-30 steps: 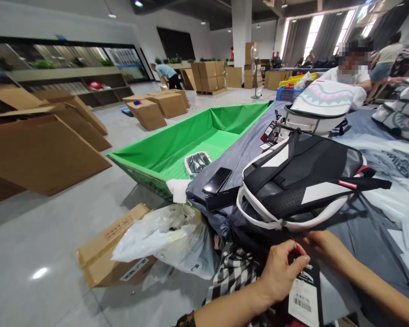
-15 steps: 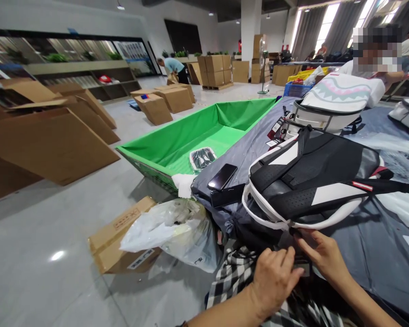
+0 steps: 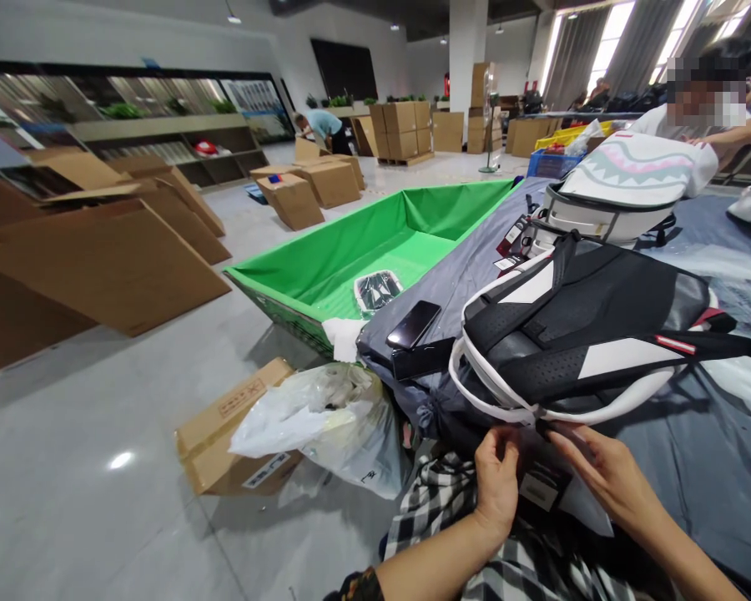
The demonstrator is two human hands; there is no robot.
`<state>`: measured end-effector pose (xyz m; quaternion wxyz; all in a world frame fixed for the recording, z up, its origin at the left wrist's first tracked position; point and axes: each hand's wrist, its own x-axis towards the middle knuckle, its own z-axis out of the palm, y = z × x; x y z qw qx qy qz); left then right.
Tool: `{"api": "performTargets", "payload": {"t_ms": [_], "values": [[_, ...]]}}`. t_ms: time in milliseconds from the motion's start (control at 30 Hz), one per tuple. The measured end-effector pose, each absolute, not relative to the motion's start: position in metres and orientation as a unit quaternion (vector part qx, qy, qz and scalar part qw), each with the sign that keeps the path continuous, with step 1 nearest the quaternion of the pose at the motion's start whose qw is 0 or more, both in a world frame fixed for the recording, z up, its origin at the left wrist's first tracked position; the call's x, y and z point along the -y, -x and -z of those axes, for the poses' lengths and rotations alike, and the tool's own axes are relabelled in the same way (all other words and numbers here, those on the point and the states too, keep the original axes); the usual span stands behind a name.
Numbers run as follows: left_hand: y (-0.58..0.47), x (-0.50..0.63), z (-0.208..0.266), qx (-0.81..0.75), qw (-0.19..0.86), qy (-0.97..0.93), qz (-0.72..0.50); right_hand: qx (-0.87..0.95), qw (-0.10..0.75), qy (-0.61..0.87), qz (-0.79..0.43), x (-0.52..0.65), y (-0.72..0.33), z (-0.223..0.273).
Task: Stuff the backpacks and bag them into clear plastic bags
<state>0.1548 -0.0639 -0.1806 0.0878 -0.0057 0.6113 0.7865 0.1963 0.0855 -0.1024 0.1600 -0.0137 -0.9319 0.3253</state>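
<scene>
A black and white backpack (image 3: 556, 317) lies with its shoulder straps up on the grey-covered table. My right hand (image 3: 607, 472) pinches a small dark part at its near edge, beside the white piping. To its left, my left hand (image 3: 496, 480) is closed just under the same edge, its fingertips pressed together; what they hold is too small to make out. A dark hang tag (image 3: 541, 491) with a white label hangs below the edge, between my hands. Clear plastic shows beside it.
Behind the backpack stands a white patterned backpack (image 3: 626, 184), near a co-worker (image 3: 654, 121). A phone (image 3: 414, 324) and a black case (image 3: 422, 359) lie left. Beyond is a green bin (image 3: 313, 242) holding a wrapped item. A plastic bag (image 3: 344, 426) and carton (image 3: 225, 409) sit on the floor.
My left hand has turned upright, its fingertips rising to the backpack's edge. The tag's label now shows more fully between my hands. My right hand stays at the edge.
</scene>
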Motion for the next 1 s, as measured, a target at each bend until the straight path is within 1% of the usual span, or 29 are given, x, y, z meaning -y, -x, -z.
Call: {"api": "performTargets", "payload": {"t_ms": [33, 133, 167, 233, 300, 433, 567, 733, 900, 1000], "values": [[-0.155, 0.063, 0.179, -0.598, 0.097, 0.02, -0.796, 0.943, 0.188, -0.013, -0.275, -0.086, -0.199, 0.099], [-0.154, 0.056, 0.169, -0.547, 0.148, 0.057, -0.822, 0.95, 0.301, -0.059, -0.06, -0.083, -0.205, 0.084], [-0.152, 0.053, 0.165, -0.525, 0.174, 0.067, -0.831, 0.944, 0.322, -0.066, 0.001, -0.08, -0.206, 0.078], [-0.148, 0.046, 0.156, -0.481, 0.223, 0.091, -0.843, 0.936, 0.335, -0.076, 0.075, -0.07, -0.205, 0.065], [-0.145, 0.041, 0.149, -0.444, 0.248, 0.127, -0.852, 0.933, 0.333, -0.075, 0.11, -0.057, -0.201, 0.055], [-0.144, 0.046, 0.137, -0.389, 0.264, 0.193, -0.861, 0.937, 0.32, -0.053, 0.131, -0.035, -0.19, 0.052], [-0.147, 0.057, 0.133, -0.364, 0.265, 0.207, -0.869, 0.944, 0.298, -0.063, 0.126, -0.024, -0.187, 0.075], [-0.142, 0.062, 0.137, -0.392, 0.268, 0.124, -0.871, 0.944, 0.295, -0.084, 0.118, -0.024, -0.203, 0.101], [-0.144, 0.07, 0.14, -0.385, 0.275, 0.057, -0.879, 0.939, 0.319, -0.108, 0.069, -0.029, -0.218, 0.112], [-0.147, 0.072, 0.141, -0.387, 0.274, 0.038, -0.88, 0.938, 0.325, -0.102, 0.061, -0.03, -0.22, 0.114]]}}
